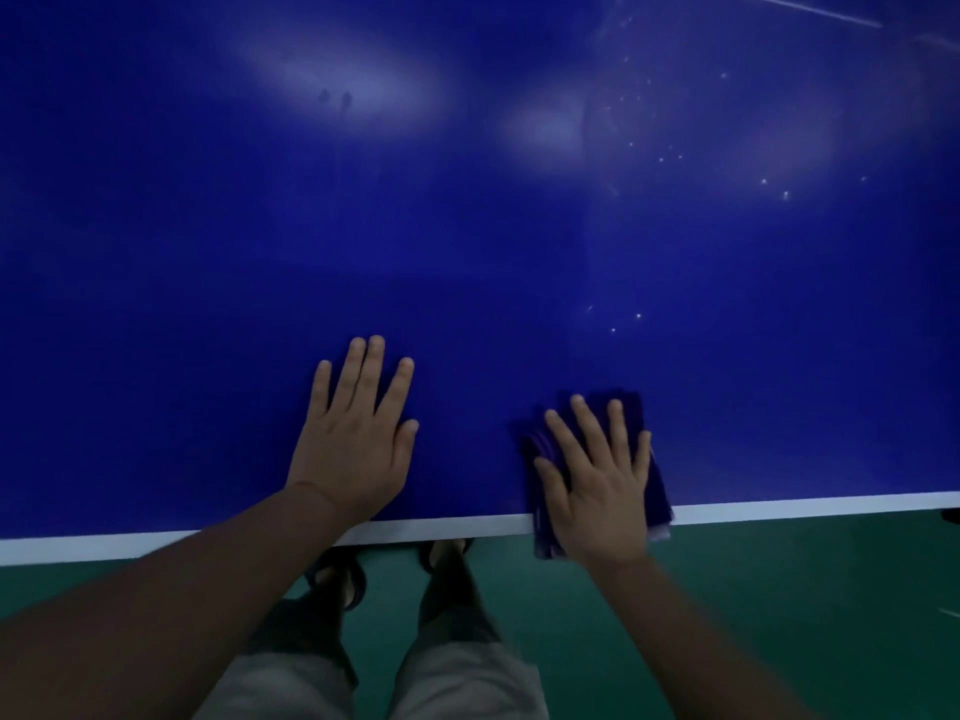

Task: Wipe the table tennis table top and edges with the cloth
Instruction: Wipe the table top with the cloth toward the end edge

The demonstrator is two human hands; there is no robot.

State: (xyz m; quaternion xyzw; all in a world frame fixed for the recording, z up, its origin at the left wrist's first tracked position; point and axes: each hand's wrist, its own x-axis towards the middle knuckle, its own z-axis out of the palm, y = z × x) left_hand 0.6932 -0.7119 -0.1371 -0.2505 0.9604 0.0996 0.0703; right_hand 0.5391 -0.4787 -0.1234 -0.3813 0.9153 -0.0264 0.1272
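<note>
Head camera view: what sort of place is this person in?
Probably an indoor table tennis room or sports hall: a blue table top with a white edge line, standing on green sports-style flooring.

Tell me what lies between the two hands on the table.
Head view: only bare blue table top and its white edge line lie between the left hand and the right hand, which presses the cloth.
</note>
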